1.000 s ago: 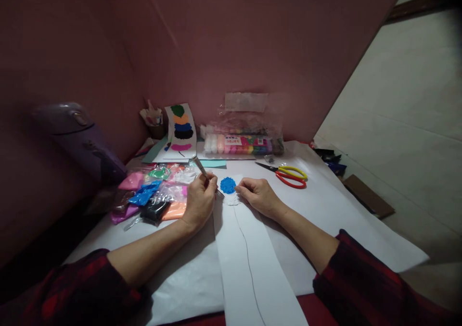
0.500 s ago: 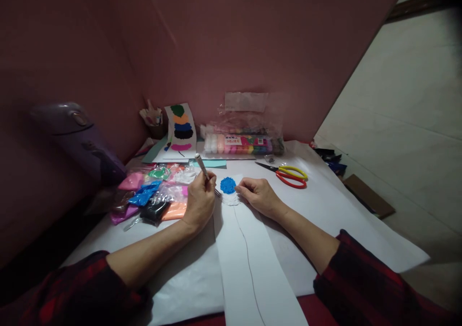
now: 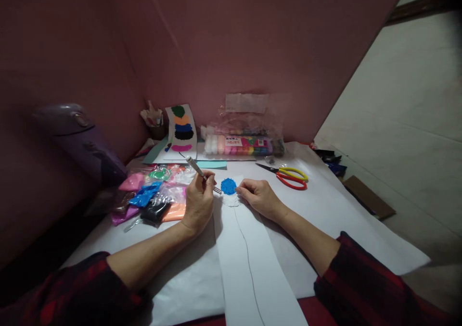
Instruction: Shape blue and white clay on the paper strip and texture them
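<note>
My left hand (image 3: 200,198) is closed on a fork-tipped tool (image 3: 195,166), whose prongs point right, at the left edge of the clay. A round blue clay patch (image 3: 228,186) lies on a long white paper strip (image 3: 245,263), with white clay (image 3: 231,200) just below it. From the white clay a thin drawn line runs down the strip. My right hand (image 3: 258,196) has thumb and forefinger pressed together at the right edge of the blue patch; whatever is between the fingertips is too small to make out.
Bagged coloured clay (image 3: 155,201) lies left of my left hand. Scissors (image 3: 290,176) with red and yellow handles rest at right. Behind are a painted strip (image 3: 183,133), a clay pack (image 3: 238,144) and a stick cup (image 3: 156,130). A purple bottle (image 3: 86,148) stands far left.
The tool in my left hand has tilted lower, its top end moving left and down. My left hand has shifted slightly left. My right hand has hardly moved.
</note>
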Action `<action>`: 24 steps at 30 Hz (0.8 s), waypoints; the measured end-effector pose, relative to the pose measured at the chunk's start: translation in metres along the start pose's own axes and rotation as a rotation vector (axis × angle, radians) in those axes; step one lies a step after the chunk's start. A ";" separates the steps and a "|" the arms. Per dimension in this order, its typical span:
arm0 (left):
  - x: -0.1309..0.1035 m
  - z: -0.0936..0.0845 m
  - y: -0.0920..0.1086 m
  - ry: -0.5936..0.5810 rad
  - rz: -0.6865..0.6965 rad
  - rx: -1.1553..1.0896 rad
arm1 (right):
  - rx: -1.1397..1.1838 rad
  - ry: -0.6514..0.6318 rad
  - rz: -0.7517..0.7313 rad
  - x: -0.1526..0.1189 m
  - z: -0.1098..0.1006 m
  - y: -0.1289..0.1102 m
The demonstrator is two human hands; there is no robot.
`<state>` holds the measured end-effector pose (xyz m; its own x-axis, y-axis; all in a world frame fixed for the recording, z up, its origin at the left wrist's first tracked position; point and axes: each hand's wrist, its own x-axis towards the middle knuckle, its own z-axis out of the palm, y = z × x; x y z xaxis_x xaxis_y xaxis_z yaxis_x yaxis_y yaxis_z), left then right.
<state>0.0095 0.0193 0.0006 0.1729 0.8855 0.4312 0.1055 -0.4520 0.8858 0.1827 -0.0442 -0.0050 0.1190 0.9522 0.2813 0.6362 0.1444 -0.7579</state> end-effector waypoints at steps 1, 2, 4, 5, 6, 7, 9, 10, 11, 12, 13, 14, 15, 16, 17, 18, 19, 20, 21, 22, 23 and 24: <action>0.000 0.000 -0.001 -0.001 -0.004 0.001 | -0.002 0.000 -0.001 0.000 0.000 0.000; 0.000 0.001 -0.001 -0.002 -0.010 -0.004 | -0.003 0.000 -0.003 0.000 0.000 0.000; 0.000 0.001 -0.002 -0.021 -0.021 -0.034 | -0.003 0.000 -0.004 0.000 0.000 0.000; 0.000 0.001 -0.002 -0.037 -0.021 -0.052 | -0.003 -0.001 -0.005 0.000 0.000 0.001; -0.001 0.001 -0.002 -0.053 -0.017 -0.067 | -0.004 -0.001 -0.005 0.000 0.000 0.001; -0.001 0.001 -0.002 -0.066 -0.011 -0.074 | -0.004 -0.001 -0.005 0.000 0.000 0.000; -0.001 0.001 -0.002 -0.069 0.004 -0.061 | -0.006 -0.002 -0.003 0.000 0.000 0.000; -0.001 0.000 -0.002 -0.062 0.010 -0.047 | -0.006 -0.001 -0.002 0.000 0.000 0.000; -0.001 0.000 -0.002 -0.054 0.014 -0.033 | -0.006 0.000 -0.001 0.000 0.000 0.000; -0.001 0.000 -0.001 -0.051 0.017 -0.021 | -0.005 0.000 0.000 -0.001 0.000 0.000; 0.000 -0.001 -0.001 -0.051 0.020 -0.011 | -0.004 -0.001 0.001 -0.001 0.000 0.000; 0.000 -0.001 0.000 -0.057 0.025 -0.002 | -0.004 -0.002 0.002 -0.001 0.000 0.000; 0.000 -0.001 0.000 -0.065 0.030 0.006 | -0.003 -0.003 0.003 -0.001 -0.001 0.000; 0.000 -0.001 0.000 -0.074 0.033 0.015 | -0.003 -0.005 0.004 -0.001 -0.001 0.000; 0.000 -0.001 0.001 -0.085 0.033 0.024 | -0.002 -0.006 0.005 0.000 -0.001 0.000; 0.000 -0.001 0.001 -0.095 0.029 0.034 | -0.002 -0.005 0.006 0.000 -0.001 0.000; 0.000 -0.001 0.002 -0.103 0.023 0.042 | -0.002 -0.005 0.006 0.000 -0.001 0.000; 0.000 -0.001 0.002 -0.110 0.019 0.050 | -0.002 -0.003 0.006 0.000 -0.001 0.000; -0.001 -0.001 0.002 -0.118 0.020 0.059 | -0.002 -0.001 0.005 0.000 0.000 0.000; -0.002 -0.001 0.003 -0.128 0.027 0.069 | -0.002 0.001 0.004 0.000 0.000 0.000; -0.002 -0.001 0.004 -0.136 0.039 0.082 | -0.003 0.002 0.003 0.000 0.000 0.000; -0.003 -0.002 0.005 -0.143 0.052 0.095 | -0.003 0.002 0.001 0.000 0.000 0.000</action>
<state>0.0080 0.0148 0.0036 0.3177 0.8394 0.4409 0.1841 -0.5108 0.8398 0.1828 -0.0447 -0.0048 0.1212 0.9519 0.2813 0.6382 0.1423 -0.7566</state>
